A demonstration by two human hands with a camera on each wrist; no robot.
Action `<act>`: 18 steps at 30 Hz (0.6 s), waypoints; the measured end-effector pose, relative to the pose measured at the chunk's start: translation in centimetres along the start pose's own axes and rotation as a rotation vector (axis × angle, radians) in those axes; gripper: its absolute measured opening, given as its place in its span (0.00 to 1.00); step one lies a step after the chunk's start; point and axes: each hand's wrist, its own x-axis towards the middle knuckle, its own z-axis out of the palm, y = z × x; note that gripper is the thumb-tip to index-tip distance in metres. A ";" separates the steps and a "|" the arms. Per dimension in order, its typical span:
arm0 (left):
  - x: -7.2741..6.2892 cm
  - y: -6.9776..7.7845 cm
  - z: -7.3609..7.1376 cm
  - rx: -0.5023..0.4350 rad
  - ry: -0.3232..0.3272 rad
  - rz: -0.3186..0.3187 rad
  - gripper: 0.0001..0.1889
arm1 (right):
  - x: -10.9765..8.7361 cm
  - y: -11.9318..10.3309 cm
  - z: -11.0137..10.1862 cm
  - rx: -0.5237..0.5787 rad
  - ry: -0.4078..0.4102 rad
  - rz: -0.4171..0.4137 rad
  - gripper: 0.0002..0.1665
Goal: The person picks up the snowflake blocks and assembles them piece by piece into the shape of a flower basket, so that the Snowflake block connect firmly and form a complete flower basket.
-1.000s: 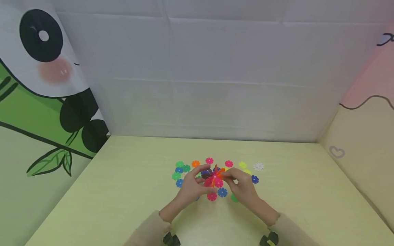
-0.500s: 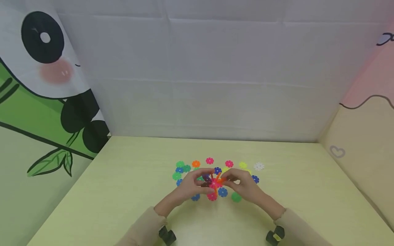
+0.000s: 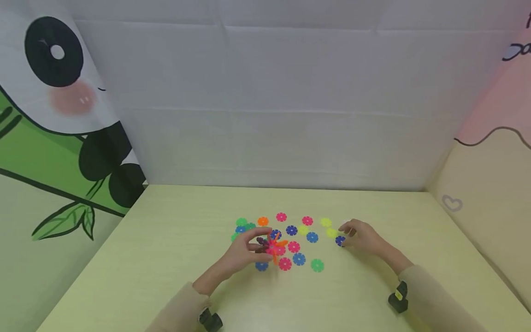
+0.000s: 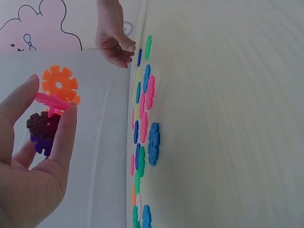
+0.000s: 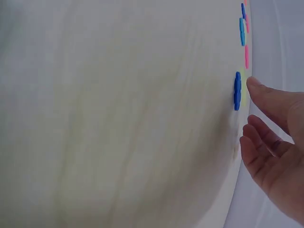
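Lower centre, the left hand pinches a disc cluster; rightward, the right hand hangs loose by a blue disc; yellow label illegible.

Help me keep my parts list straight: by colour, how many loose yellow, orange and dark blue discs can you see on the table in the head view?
Yellow discs: 3
Orange disc: 1
Dark blue discs: 3, one by the right hand
Total: 7
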 end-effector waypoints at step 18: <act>-0.2 -0.3 -0.3 -0.001 0.020 0.011 0.33 | 0.1 1.4 0.2 0.057 -0.057 0.012 0.13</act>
